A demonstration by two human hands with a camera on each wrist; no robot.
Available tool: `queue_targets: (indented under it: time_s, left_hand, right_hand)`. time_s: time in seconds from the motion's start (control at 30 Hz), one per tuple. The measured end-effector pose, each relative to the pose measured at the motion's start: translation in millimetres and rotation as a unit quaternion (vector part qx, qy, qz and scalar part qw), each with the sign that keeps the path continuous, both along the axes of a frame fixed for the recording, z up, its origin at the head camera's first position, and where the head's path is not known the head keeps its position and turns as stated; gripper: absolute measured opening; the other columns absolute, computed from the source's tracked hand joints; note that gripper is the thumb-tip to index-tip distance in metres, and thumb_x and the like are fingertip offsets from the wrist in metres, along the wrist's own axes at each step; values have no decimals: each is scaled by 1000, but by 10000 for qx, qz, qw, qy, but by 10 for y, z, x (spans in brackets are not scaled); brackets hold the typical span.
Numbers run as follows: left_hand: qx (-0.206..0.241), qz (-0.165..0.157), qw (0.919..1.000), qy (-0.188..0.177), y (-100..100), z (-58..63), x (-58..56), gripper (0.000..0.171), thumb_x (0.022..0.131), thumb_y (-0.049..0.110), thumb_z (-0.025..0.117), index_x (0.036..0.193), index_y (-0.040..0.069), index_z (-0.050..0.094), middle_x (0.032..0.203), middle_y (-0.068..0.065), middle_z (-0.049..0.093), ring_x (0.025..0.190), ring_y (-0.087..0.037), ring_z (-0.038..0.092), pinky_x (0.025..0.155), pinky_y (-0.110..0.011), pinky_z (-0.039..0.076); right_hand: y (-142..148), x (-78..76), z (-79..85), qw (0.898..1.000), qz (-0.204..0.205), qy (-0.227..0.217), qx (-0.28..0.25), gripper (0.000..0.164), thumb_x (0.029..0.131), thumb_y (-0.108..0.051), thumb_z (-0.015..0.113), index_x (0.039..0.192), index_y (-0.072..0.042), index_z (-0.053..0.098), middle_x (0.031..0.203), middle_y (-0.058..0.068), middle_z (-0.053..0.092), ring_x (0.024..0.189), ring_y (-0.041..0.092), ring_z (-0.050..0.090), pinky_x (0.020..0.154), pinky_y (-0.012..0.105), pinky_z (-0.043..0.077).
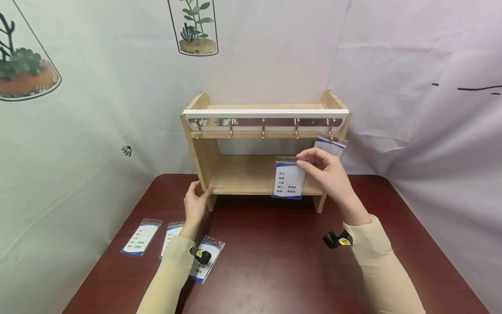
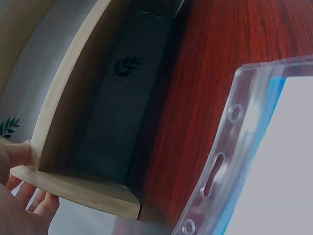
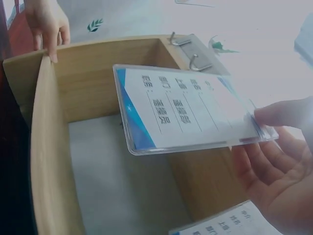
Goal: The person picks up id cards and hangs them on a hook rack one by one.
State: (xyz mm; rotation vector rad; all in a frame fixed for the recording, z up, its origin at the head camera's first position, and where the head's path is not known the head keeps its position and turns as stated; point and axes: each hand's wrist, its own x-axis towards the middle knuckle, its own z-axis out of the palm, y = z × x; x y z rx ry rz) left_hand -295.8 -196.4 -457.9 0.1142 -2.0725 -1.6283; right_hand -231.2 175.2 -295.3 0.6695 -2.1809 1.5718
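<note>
My right hand [image 1: 327,174] pinches a clear-sleeved name badge [image 1: 289,181] by its top edge, in front of the wooden shelf [image 1: 243,168]. In the right wrist view the badge [image 3: 181,107] shows printed lines and a blue corner, thumb on top and fingers beneath. My left hand [image 1: 195,203] grips the shelf's left side panel near its lower board; the left wrist view shows its fingers [image 2: 46,208] round the panel's edge. A white rail [image 1: 266,114] with several metal hooks [image 1: 263,128] runs across the shelf's front. Another badge [image 1: 331,146] hangs at the rightmost hook, partly behind my right hand.
On the dark red table [image 1: 274,261], a badge [image 1: 142,237] lies at the left, with a second badge [image 1: 172,231] beside it. A third badge [image 1: 209,248] lies partly under my left forearm. Pale printed cloth [image 1: 129,87] stands behind and around the table.
</note>
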Motion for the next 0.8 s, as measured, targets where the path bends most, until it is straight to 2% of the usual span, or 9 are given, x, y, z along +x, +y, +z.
queue_targets:
  time_s: [0.27,0.43,0.53,0.8]
  left_hand:
    - [-31,32,10000,-17,13,15,6,39,87,17,81,120,3,64,113,-19,69,104,-26,65,78,-16,50]
    - [-79,54,9999,-56,16,27,10,39,87,17,81,120,3,64,114,-19,69,105,-27,66,82,-24,52]
    - [-68,68,9999,-40,13,34,15,39,88,17,81,120,3,64,113,-19,69,105,-28,66,83,-29,53]
    - [-78,47,9999,-55,22,37,27,39,89,17,80,121,2,63,114,-21,69,106,-29,66,89,-41,54]
  right_hand:
    - [41,-37,115,9994,-190,171,-239,19,95,-10,71,110,1,69,96,-3,71,85,10,63,74,20,49]
    - [48,-42,178,9987,-344,189,-318,18,94,-9,71,110,2,70,95,-2,71,82,9,62,70,20,48]
    - [46,-62,209,9984,-430,206,-307,18,94,-8,71,110,1,70,94,-5,70,81,8,61,68,20,47]
    - [40,-137,225,9975,-592,315,-225,18,95,-11,71,109,0,70,93,-7,70,81,8,61,69,19,46]
